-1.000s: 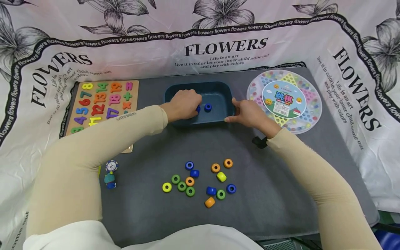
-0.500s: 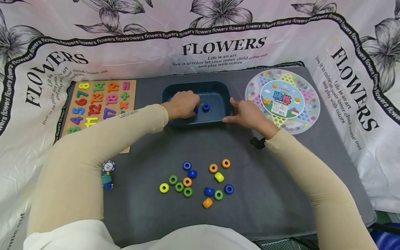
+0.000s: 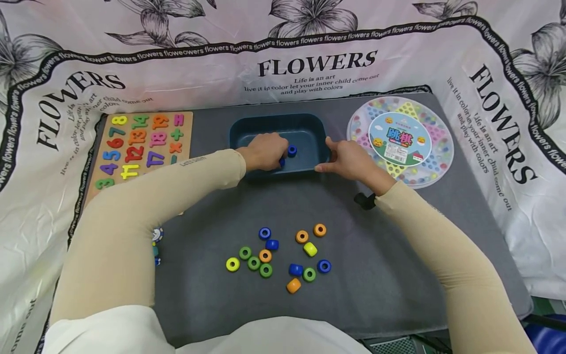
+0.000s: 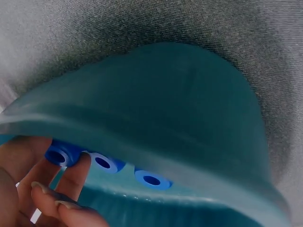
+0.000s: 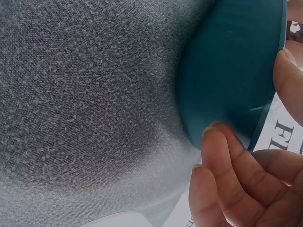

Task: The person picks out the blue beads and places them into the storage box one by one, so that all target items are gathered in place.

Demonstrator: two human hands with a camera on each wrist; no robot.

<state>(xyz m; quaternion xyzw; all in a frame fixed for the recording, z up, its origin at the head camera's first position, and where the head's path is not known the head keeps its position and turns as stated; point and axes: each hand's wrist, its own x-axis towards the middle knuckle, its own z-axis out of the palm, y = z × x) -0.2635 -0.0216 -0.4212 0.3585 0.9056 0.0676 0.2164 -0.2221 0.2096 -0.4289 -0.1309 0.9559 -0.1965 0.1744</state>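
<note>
A blue bead (image 4: 69, 150) is pinched by the left hand (image 3: 267, 151) inside the blue-green tray (image 3: 309, 137). Two more blue beads (image 4: 152, 179) are seen near it, round holes showing. The tray is set flat and held by the right hand (image 3: 351, 160).

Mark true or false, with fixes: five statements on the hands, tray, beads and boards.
1. The left hand is inside the teal tray, with a blue bead between its fingers. True.

2. The right hand holds a yellow bead. False: the right hand is at the tray's right end.

3. Every bead seen in the tray is green. False: those visible there are blue; the left wrist view shows three.

4. Two yellow beads lie on the table outside the tray. True.

5. In the head view, the round game board is left of the tray. False: the round game board is right of it; the number board is left.
</note>
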